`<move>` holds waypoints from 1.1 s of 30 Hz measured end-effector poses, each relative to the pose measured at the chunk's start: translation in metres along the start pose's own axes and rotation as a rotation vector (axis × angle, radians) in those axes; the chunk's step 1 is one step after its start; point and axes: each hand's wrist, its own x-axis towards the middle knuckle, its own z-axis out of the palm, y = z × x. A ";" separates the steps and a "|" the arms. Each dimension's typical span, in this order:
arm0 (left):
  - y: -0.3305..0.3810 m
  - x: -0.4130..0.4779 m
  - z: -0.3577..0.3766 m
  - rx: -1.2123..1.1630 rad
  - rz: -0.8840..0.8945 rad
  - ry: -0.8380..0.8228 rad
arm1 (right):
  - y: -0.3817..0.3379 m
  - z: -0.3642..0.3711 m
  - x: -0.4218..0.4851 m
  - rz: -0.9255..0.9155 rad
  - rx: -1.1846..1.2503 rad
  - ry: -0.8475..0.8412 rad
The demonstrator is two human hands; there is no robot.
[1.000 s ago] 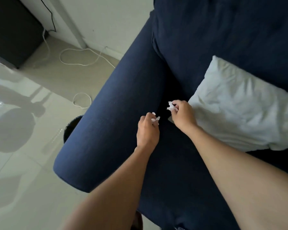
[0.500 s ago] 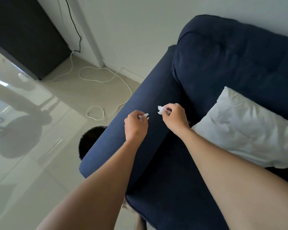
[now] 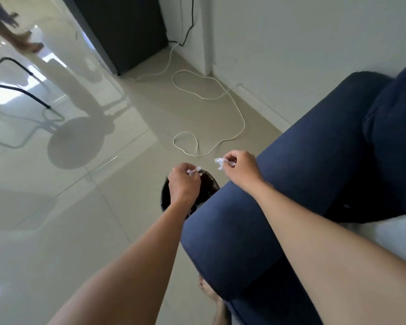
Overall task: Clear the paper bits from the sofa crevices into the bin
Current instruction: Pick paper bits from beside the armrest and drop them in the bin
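Observation:
My left hand (image 3: 184, 182) pinches small white paper bits (image 3: 193, 171) directly over the black bin (image 3: 208, 186), which stands on the floor beside the dark blue sofa's armrest (image 3: 279, 195) and is largely hidden by that hand and the armrest. My right hand (image 3: 240, 168) holds more crumpled white paper bits (image 3: 220, 162) above the armrest's outer edge, just right of the bin. Both forearms reach forward across the armrest's front end.
A white cable (image 3: 220, 106) loops over the tiled floor beyond the bin. A dark cabinet (image 3: 122, 31) stands against the wall at the back. A black-legged frame (image 3: 21, 95) is on the left floor. Another person's legs (image 3: 14, 31) show top left. A pale cushion (image 3: 396, 233) lies on the seat.
Both hands have carried their paper bits left, from the seat crevice over the armrest to the bin. My view has swung left toward the floor.

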 end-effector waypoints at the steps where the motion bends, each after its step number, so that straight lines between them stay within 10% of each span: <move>1: -0.007 0.009 -0.006 0.001 -0.015 0.002 | -0.008 0.011 0.007 -0.022 -0.029 -0.031; 15: -0.052 0.056 -0.034 0.025 -0.190 -0.111 | -0.037 0.071 0.030 0.074 -0.155 -0.380; 33: 0.073 -0.065 0.069 0.385 0.324 -0.327 | 0.061 -0.093 -0.059 0.192 -0.011 0.074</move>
